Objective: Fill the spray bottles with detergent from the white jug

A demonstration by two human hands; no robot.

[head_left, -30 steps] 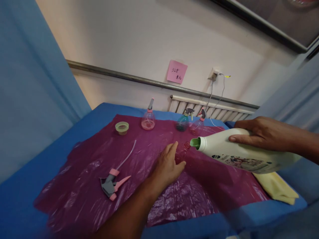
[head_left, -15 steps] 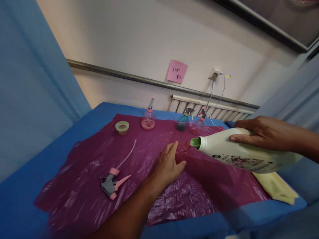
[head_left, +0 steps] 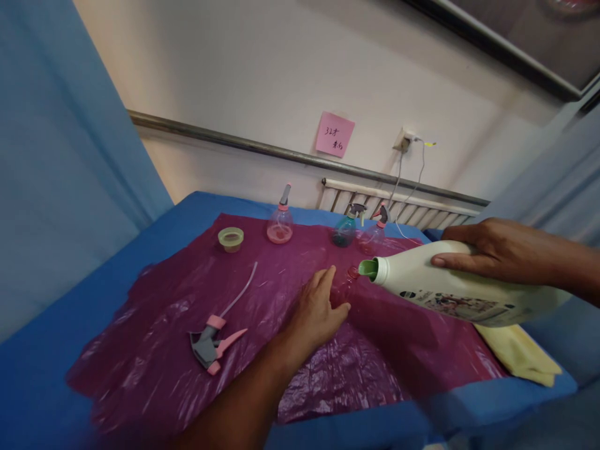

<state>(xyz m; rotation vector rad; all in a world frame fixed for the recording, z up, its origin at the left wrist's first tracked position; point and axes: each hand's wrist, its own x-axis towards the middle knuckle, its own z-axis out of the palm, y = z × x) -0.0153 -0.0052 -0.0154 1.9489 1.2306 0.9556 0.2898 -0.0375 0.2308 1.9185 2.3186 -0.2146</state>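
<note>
A: How was the cream jug (head_left: pixel 435 281) oriented?
B: Nearly sideways, grasped by the right hand (head_left: pixel 490 250); its mouth was directed left, just beside the neck of the clear bottle (head_left: pixel 345 287) on the purple sheet (head_left: pixel 154 312).
A: Which hand was nearer the bottle?
B: The left hand (head_left: pixel 316 307), loosely curved at the bottle's left side; whether the bottle was gripped could not be told

My bare left forearm (head_left: pixel 253 387) slants forward from below, the left hand (head_left: pixel 317 307) back uppermost, its thumb spread from its fingers. My right forearm (head_left: pixel 574 269) enters from the right, the right hand (head_left: pixel 490 250) clasped, thumb extended leftward.
</note>
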